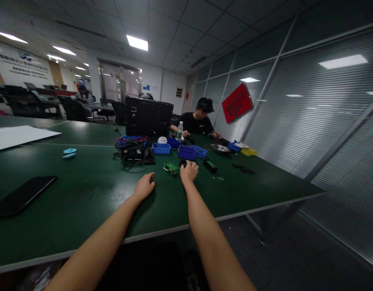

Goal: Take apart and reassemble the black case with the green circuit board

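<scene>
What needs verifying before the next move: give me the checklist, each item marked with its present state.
1. Right hand at the small dark part: ok, fingers are at it; how firmly they hold it, cannot tell.
2. Left hand free: ok, low at the table, with nothing visible in it.
3. Green circuit board untouched: ok, it lies between the hands.
4. Black housing right of the right hand within view: ok, with green showing in it.
5. Small pieces gathered up: not ok, loose on the table.
6. Blue bins' contents: cannot tell.
</scene>
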Motion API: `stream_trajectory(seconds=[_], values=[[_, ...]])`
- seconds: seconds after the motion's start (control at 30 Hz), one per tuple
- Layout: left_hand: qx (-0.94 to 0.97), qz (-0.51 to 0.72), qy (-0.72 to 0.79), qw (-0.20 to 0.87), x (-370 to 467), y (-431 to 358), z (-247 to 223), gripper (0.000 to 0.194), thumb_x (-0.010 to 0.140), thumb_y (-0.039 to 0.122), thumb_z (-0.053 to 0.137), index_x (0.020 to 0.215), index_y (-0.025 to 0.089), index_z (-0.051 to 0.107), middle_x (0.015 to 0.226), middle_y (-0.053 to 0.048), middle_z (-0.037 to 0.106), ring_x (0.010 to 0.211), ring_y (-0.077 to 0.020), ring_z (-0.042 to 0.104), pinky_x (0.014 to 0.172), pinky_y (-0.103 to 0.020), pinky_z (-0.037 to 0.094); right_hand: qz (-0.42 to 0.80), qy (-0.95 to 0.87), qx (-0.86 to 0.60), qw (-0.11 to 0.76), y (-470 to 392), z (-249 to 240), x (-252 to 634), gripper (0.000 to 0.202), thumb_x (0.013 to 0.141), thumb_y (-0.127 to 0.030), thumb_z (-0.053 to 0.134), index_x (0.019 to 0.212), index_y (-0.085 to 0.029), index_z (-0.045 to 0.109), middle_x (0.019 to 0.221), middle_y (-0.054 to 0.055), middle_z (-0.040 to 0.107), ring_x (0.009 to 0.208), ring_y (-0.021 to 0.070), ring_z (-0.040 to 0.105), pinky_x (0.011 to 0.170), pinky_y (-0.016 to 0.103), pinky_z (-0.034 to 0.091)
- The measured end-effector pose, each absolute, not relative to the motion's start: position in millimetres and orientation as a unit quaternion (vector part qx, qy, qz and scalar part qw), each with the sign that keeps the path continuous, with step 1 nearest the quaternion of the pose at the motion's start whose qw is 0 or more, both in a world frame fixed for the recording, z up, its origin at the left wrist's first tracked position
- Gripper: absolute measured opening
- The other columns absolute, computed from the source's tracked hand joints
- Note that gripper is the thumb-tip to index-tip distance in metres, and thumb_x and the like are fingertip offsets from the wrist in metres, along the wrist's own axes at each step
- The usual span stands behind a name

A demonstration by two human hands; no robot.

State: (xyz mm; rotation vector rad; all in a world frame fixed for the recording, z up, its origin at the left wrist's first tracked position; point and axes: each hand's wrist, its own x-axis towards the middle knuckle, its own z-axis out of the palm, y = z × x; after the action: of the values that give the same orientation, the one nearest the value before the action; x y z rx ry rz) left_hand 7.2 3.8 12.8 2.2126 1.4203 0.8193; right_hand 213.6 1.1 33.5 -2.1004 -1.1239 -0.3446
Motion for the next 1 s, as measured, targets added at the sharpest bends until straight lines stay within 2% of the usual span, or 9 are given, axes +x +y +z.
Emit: stream_trajectory(seconds=[0.1, 0.2, 0.37, 0.47, 0.53, 0.63, 0.73, 0.83, 1.0], values=[[0.789, 0.295, 0.504, 0.192, 6.9, 4.2, 11.9, 0.048, 0.071, 0.014, 0.046, 0.119, 0.012, 0.048, 0.106, -0.010, 0.059, 0.095, -0.0163, 0.056, 0.085, -0.025, 0.041, -0.072, -0.409, -0.843, 0.342, 2.5, 28.5, 224.4, 0.042, 0.071, -0.030, 0.055, 0.111, -0.018, 0.054, 0.107, 0.014, 0.052, 0.101, 0.0281, 0.043, 0.082, 0.038, 0.034], [0.789, 0.295, 0.503, 0.192, 6.8, 4.4, 11.6, 0.048, 0.071, 0.014, 0.046, 0.119, 0.013, 0.048, 0.106, -0.009, 0.059, 0.095, -0.0161, 0.056, 0.085, -0.025, 0.041, -0.035, -0.406, -0.841, 0.356, 4.8, 25.3, 230.6, 0.040, 0.073, -0.026, 0.053, 0.111, -0.017, 0.054, 0.104, 0.014, 0.055, 0.098, 0.0270, 0.047, 0.081, 0.036, 0.036], [0.785, 0.304, 0.501, 0.200, 7.3, 4.7, 12.2, 0.048, 0.070, 0.014, 0.046, 0.119, 0.013, 0.048, 0.105, -0.009, 0.059, 0.092, -0.0162, 0.056, 0.085, -0.026, 0.041, -0.075, -0.401, -0.761, 0.503, 6.5, 37.1, 226.5, 0.041, 0.082, -0.030, 0.037, 0.117, -0.012, 0.047, 0.111, 0.014, 0.053, 0.102, 0.0219, 0.048, 0.083, 0.030, 0.038], [0.774, 0.331, 0.504, 0.192, 6.9, 5.6, 11.9, 0.051, 0.070, 0.013, 0.046, 0.121, 0.013, 0.045, 0.103, -0.009, 0.059, 0.089, -0.0161, 0.056, 0.084, -0.028, 0.042, 0.051, -0.442, -0.671, 0.593, 7.7, 42.2, 212.2, 0.043, 0.083, -0.038, 0.033, 0.114, -0.013, 0.048, 0.098, 0.009, 0.059, 0.075, 0.0157, 0.057, 0.064, 0.025, 0.044], [0.756, 0.371, 0.509, 0.178, 6.2, 6.5, 11.5, 0.055, 0.070, 0.013, 0.046, 0.124, 0.013, 0.041, 0.105, -0.009, 0.058, 0.086, -0.0159, 0.057, 0.084, -0.030, 0.043, 0.161, -0.485, -0.597, 0.619, 8.8, 40.6, 199.9, 0.042, 0.079, -0.043, 0.039, 0.104, -0.013, 0.054, 0.081, 0.005, 0.060, 0.053, 0.0115, 0.054, 0.049, 0.022, 0.042], [0.731, 0.433, 0.504, 0.156, 4.7, 7.9, 11.2, 0.065, 0.068, 0.013, 0.048, 0.131, 0.015, 0.032, 0.114, -0.010, 0.052, 0.088, -0.0163, 0.056, 0.083, -0.031, 0.045, 0.267, -0.552, -0.521, 0.594, 10.4, 33.4, 184.3, 0.033, 0.072, -0.043, 0.049, 0.086, -0.014, 0.058, 0.064, -0.001, 0.055, 0.038, 0.0077, 0.046, 0.038, 0.020, 0.037], [0.738, 0.463, 0.471, 0.135, 3.5, 9.4, 10.6, 0.072, 0.066, 0.012, 0.050, 0.134, 0.019, 0.026, 0.127, -0.008, 0.042, 0.105, -0.0187, 0.050, 0.089, -0.031, 0.043, 0.312, -0.596, -0.499, 0.546, 11.7, 25.9, 177.3, 0.028, 0.072, -0.042, 0.051, 0.077, -0.015, 0.057, 0.055, -0.004, 0.051, 0.033, 0.0066, 0.044, 0.034, 0.019, 0.033], [0.759, 0.446, 0.456, 0.129, 3.2, 11.3, 9.2, 0.062, 0.066, 0.011, 0.049, 0.127, 0.020, 0.038, 0.128, -0.006, 0.042, 0.116, -0.0192, 0.042, 0.097, -0.031, 0.037, 0.314, -0.599, -0.521, 0.521, 12.4, 20.6, 177.2, 0.028, 0.074, -0.043, 0.049, 0.074, -0.016, 0.057, 0.055, -0.004, 0.050, 0.031, 0.0067, 0.043, 0.032, 0.019, 0.029], [0.763, 0.411, 0.481, 0.133, 3.0, 14.2, 7.1, 0.042, 0.071, 0.014, 0.046, 0.112, 0.017, 0.053, 0.120, -0.007, 0.049, 0.112, -0.0184, 0.046, 0.100, -0.030, 0.034, 0.230, -0.638, -0.586, 0.444, 9.2, 19.2, 179.6, 0.036, 0.080, -0.047, 0.041, 0.072, -0.017, 0.059, 0.052, -0.004, 0.052, 0.036, 0.0076, 0.046, 0.041, 0.019, 0.032]])
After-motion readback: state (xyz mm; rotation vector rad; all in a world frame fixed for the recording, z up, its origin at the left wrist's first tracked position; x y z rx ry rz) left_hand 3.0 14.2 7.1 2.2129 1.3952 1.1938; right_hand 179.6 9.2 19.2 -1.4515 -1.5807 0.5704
